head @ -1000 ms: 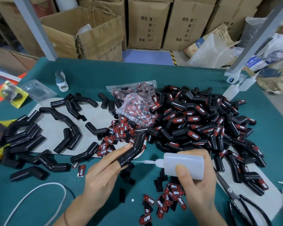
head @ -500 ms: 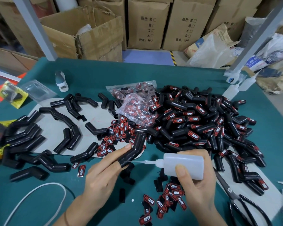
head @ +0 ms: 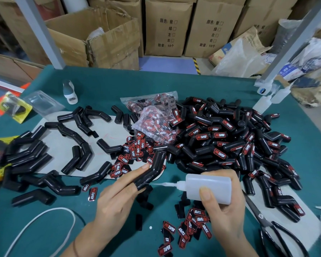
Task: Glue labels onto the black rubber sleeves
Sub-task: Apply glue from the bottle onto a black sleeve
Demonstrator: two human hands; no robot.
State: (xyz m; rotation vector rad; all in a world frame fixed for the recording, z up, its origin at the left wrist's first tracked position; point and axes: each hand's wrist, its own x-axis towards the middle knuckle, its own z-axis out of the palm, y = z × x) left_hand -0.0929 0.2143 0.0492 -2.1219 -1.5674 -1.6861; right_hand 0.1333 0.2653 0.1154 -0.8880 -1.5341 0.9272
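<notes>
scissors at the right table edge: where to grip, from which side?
Grip the scissors at the black loop handles, coming from the near-right table corner. They lie flat, handles toward the person, blades pointing up-left under the right hand holding the glue bottle, so the blade end is blocked.

the red-and-black labels (head: 168, 229) read "taper" (same on the labelled sleeves (head: 219, 153)); the cardboard boxes (head: 168, 26) behind carry chinese print: 颜色 紫, 绿, 左, 右, 数量 10个.
</notes>
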